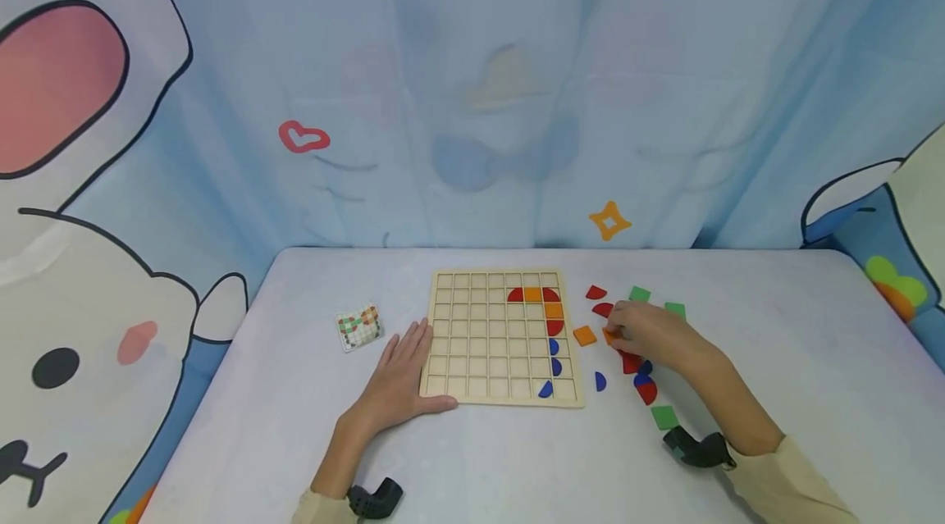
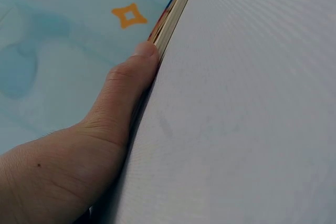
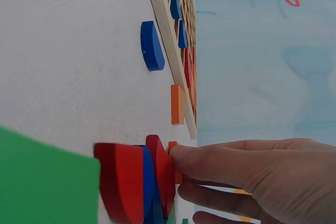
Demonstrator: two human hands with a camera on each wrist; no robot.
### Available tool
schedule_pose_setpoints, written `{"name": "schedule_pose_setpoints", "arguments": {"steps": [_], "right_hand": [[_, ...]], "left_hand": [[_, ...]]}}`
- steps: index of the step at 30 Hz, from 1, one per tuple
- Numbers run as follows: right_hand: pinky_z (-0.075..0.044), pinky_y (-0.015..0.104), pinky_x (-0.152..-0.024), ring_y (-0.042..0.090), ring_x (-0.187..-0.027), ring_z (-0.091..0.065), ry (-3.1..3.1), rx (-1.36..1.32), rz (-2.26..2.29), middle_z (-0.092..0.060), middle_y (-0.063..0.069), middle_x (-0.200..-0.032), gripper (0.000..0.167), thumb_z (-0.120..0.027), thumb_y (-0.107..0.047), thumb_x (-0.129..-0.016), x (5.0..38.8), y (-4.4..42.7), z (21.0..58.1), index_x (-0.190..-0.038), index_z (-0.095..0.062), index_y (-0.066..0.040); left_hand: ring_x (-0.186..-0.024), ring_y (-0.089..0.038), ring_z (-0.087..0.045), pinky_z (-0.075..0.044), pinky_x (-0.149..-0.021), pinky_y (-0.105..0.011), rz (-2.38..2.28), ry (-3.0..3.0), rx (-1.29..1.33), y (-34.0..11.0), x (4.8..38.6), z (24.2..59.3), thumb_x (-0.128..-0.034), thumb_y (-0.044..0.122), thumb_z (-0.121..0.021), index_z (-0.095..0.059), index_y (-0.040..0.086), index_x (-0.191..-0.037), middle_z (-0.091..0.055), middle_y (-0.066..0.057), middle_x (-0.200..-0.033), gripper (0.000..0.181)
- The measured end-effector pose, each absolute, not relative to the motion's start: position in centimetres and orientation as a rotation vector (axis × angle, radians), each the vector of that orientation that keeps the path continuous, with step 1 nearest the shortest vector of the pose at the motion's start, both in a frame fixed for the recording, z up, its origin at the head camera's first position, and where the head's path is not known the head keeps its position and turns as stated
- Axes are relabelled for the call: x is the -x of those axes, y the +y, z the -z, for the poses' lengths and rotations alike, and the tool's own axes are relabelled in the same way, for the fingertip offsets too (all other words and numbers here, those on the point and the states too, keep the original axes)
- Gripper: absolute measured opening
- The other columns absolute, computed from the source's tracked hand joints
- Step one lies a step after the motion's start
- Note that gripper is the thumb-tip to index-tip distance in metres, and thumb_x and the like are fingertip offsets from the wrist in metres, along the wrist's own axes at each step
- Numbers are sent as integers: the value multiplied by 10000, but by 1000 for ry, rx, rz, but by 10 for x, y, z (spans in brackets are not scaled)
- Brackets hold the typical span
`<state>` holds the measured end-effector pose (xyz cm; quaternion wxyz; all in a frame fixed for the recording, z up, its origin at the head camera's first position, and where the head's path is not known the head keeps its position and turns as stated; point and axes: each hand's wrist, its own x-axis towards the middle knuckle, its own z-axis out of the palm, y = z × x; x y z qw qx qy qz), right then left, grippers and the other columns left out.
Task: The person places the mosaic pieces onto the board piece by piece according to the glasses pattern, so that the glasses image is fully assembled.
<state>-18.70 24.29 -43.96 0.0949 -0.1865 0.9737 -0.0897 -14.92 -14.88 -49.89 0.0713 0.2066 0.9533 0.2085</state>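
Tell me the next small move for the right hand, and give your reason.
The right hand should probably lift the orange tile toward the board: its fingers touch that tile, most of the board is unfilled, and the left hand lies against the board's edge.

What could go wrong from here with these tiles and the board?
1. The orange tile pinched by the right grip sits close to a red piece, so lifting it might drag that piece along.
2. The left grip rests against the board; a push there could slide the blue pieces, which only partly fill their cells.
3. A loose blue half-circle lies just beside the board and might get nudged by a low reach.
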Motion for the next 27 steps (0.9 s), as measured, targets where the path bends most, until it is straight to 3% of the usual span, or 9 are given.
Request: {"name": "schedule_pose_setpoints", "arguments": {"steps": [18,27], "right_hand": [[-595,341,-746,133,-787,-560,2901,562,304,-635,13,-888,205,-811,-116,-763,189,242,438,-936,-703,-90],[-587,322,-747,143,-812,-561,2882,590,334,-652,30,-925,213,-782,-159,-804,194,245,441,-991,-719,-79]], "left_hand": [[-1538,-213,-43,-70,-1244,-477,-618,2887,-638,-149,151,497,-762,705,-644,-89,64,-1563,-74,-60,-1653,1167],[-1535,-258,-71,-93,-1235,-504,-639,2875,-656,-150,149,495,-765,681,-661,-117,32,-1556,-107,-103,-1646,1158]]}}
